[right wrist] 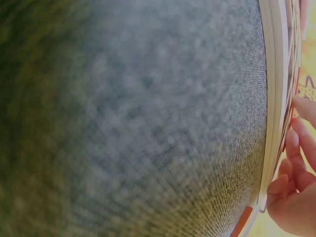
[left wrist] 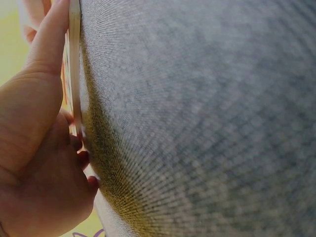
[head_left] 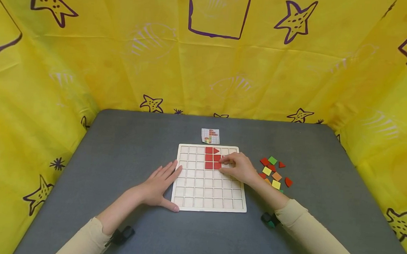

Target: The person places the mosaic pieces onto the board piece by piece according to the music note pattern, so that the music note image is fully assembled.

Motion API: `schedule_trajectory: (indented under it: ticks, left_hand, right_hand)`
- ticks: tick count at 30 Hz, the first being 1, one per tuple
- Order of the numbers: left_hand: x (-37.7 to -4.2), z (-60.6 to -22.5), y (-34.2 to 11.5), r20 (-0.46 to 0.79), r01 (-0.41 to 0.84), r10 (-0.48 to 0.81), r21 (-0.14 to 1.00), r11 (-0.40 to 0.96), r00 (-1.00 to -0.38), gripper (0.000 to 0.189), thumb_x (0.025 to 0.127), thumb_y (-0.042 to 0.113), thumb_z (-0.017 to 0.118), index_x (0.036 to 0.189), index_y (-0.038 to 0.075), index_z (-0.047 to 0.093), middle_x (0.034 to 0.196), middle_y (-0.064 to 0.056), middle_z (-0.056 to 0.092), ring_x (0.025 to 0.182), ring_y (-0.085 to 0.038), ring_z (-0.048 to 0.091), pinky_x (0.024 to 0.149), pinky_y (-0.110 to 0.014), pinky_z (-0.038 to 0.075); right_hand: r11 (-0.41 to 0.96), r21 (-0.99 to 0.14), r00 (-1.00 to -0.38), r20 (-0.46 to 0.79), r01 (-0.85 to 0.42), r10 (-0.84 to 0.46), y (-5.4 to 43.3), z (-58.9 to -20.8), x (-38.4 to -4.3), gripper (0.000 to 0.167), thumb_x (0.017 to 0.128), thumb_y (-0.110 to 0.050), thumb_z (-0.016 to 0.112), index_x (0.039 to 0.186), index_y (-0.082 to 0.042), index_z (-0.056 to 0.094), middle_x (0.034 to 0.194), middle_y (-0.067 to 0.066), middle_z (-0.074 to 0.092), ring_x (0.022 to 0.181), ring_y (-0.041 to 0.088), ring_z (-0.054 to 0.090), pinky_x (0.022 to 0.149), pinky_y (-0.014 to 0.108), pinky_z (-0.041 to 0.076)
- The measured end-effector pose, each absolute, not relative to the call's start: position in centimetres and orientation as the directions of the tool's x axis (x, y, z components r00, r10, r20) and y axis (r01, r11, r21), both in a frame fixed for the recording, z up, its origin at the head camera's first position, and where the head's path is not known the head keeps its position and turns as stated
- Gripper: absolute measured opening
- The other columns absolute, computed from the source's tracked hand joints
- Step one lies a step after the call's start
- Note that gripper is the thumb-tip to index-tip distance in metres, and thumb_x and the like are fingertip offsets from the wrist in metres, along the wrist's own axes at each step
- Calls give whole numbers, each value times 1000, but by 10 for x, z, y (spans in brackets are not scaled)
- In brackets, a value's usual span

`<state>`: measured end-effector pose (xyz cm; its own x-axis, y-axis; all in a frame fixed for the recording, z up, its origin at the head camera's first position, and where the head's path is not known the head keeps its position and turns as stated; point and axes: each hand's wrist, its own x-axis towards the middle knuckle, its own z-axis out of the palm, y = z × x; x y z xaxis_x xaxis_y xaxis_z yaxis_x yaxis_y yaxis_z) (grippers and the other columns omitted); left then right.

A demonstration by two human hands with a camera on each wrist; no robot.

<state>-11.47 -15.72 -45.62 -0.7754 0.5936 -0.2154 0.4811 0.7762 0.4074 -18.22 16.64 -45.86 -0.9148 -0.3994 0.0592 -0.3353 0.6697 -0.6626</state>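
Note:
A pale wooden grid board (head_left: 203,192) lies on the grey table. Red square tiles (head_left: 209,157) fill several cells near its top, beside a red triangle tile (head_left: 216,151). My right hand (head_left: 237,167) reaches in from the right, thumb and fingertips bracketing the right side of a red square tile (head_left: 217,165) in the third row. Another red bit beside it is mostly hidden by the fingers. My left hand (head_left: 159,184) rests at the board's left edge, fingers spread, with the thumb by the lower left corner; the left wrist view shows its thumb (left wrist: 47,39) along the rim.
Loose tiles in red, green, yellow and orange, including a yellow square (head_left: 276,184) and a green square (head_left: 272,160), lie right of the board, partly behind my right forearm. A small card with a printed coloured pattern (head_left: 210,136) lies beyond the board. Yellow patterned cloth (head_left: 178,76) surrounds the table.

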Motion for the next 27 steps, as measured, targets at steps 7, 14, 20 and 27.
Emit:
schedule_trajectory:
  ticks: [7, 14, 20, 27]
  left_hand:
    - [-115, -455, -156, -219, 482, 595, 405, 777, -774, 127, 67, 74, 72, 156, 5, 14, 162, -18, 3, 148, -35, 4, 115, -56, 9]
    - [-115, -455, -156, -222, 479, 594, 409, 777, -773, 127, 67, 74, 72, 156, 5, 14, 162, -18, 2, 148, -35, 4, 115, -56, 9]
    - [-115, -455, -156, -225, 478, 592, 404, 780, -774, 127, 66, 75, 71, 156, 6, 14, 162, -17, 2, 148, -34, 4, 116, -55, 9]
    - [-115, -455, -156, -225, 478, 589, 399, 782, -776, 127, 66, 76, 70, 156, 6, 15, 162, -17, 3, 148, -35, 4, 115, -56, 9]
  right_hand:
    - [652, -700, -924, 32, -293, -381, 170, -458, -182, 24, 82, -24, 80, 104, -15, 77, 98, -4, 68, 90, 20, 49, 77, 37, 38]
    - [617, -766, -960, 0, -181, -281, 187, -453, -182, 26, 82, -29, 79, 106, -18, 76, 85, -2, 61, 85, 22, 48, 67, 34, 39]
    - [563, -818, -977, -2, -121, -214, 207, -453, -178, 31, 82, -27, 80, 109, -14, 74, 93, 3, 66, 76, 23, 51, 57, 28, 44]
    - [553, -830, -984, -28, -74, -174, 238, -452, -172, 37, 84, -33, 78, 114, -14, 71, 107, 5, 68, 88, 22, 57, 70, 31, 49]
